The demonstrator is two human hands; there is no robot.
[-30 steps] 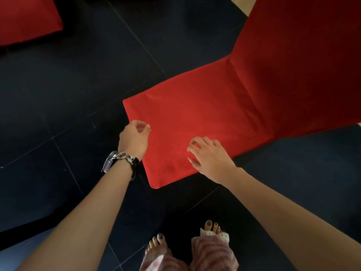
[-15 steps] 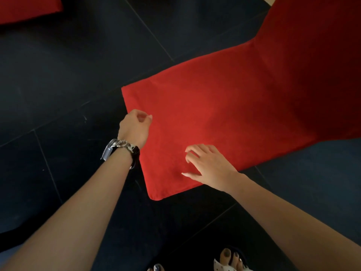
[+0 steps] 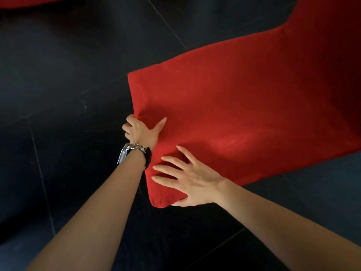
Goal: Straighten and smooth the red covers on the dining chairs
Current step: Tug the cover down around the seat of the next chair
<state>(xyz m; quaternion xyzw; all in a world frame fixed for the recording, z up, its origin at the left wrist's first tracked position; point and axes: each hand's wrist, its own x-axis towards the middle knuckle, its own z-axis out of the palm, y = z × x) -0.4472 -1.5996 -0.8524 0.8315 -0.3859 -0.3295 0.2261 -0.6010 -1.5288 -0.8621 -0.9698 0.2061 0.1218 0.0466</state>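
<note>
L hand (image 3: pixel 142 132): fingers curled over side edge of red cover (image 3: pixel 234 114), thumb flat on top, fabric puckered at grip. Watch (image 3: pixel 123 154) + chain bracelet (image 3: pixel 137 147) on L wrist. R hand (image 3: pixel 188 178): flat, fingers spread, pressing cover nr front corner, thumb at front edge, grips nothing. Cover runs over seat up chair back (image 3: pixel 330 55), upper rt. Dark tiled floor (image 3: pixel 58 85) beneath. 2nd red cover (image 3: pixel 29 0) at top-left edge.

Dining room: red-covered chairs (image 3: pixel 244 106), dark tiles (image 3: pixel 58 75)
</note>
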